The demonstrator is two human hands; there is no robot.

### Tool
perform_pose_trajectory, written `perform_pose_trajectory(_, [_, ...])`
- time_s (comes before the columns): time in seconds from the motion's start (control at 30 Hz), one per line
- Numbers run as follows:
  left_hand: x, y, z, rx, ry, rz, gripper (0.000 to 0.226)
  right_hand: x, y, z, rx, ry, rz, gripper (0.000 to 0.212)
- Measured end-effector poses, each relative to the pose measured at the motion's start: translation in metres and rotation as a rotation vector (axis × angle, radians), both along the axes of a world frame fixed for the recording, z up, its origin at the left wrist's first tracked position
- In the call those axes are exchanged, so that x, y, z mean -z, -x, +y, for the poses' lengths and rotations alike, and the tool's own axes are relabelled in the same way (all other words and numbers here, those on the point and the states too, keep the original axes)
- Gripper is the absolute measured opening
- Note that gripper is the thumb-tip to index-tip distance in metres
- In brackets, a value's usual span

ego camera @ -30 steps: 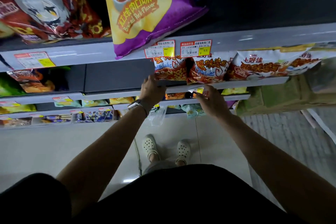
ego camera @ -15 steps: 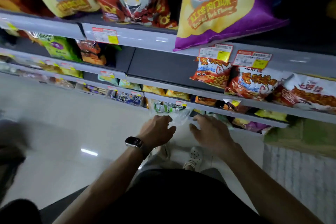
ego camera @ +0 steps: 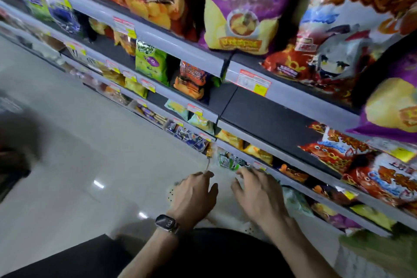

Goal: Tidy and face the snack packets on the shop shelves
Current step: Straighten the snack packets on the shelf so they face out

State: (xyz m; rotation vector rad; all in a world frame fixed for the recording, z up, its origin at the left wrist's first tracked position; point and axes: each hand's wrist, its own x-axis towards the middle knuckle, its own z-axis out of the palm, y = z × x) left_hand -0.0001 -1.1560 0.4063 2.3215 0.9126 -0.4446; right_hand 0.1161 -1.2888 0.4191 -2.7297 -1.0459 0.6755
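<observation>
A clear plastic bag of small green-and-white packets [ego camera: 231,162] hangs in front of the low shelf edge [ego camera: 291,184]. My left hand [ego camera: 194,194], with a watch on the wrist, grips the bag's left side with curled fingers. My right hand [ego camera: 256,192] holds its right side, fingertips curled on the plastic. Snack packets fill the shelves above: red crab-print packets [ego camera: 334,153] at right, a green packet [ego camera: 150,63] and an orange one [ego camera: 191,79] on the middle shelf, and large purple [ego camera: 243,7] and red [ego camera: 334,52] bags on top.
Grey shelf rails with red-and-yellow price tags [ego camera: 255,81] run diagonally across the view. A dark bare stretch of shelf [ego camera: 266,117] lies left of the crab packets. Pale glossy floor [ego camera: 90,165] spreads at left. My white shoes show under the hands.
My view has swung left and closer to the shelves. Both hands dropped from the shelf edge to the low rail and came together on the clear bag.
</observation>
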Motion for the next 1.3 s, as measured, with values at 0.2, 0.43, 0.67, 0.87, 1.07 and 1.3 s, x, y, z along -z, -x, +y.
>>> perform_pose_trajectory(0.2, [-0.005,0.019,0.111,0.010,-0.010,-0.042,0.041,-0.014,0.039,0.097,-0.014,0.051,0.002,0.043])
perform_pose_trajectory(0.43, [-0.011,0.032,0.201,-0.025,-0.043,-0.077,0.041,-0.024,0.059,0.165,-0.060,0.052,0.010,0.045])
perform_pose_trajectory(0.67, [-0.013,0.036,0.244,-0.117,-0.039,-0.084,0.039,-0.020,0.041,0.229,-0.108,0.019,0.011,0.037])
perform_pose_trajectory(0.87, [-0.015,0.049,0.262,-0.281,-0.063,-0.052,0.039,-0.007,0.020,0.294,-0.247,-0.067,-0.001,0.036])
perform_pose_trajectory(1.07, [-0.014,0.057,0.281,-0.360,-0.054,-0.025,0.039,-0.003,0.009,0.344,-0.317,-0.096,0.026,0.036])
perform_pose_trajectory(1.3, [-0.003,0.038,0.340,-0.214,-0.075,-0.059,0.038,0.005,0.011,0.369,-0.219,-0.103,-0.035,0.033])
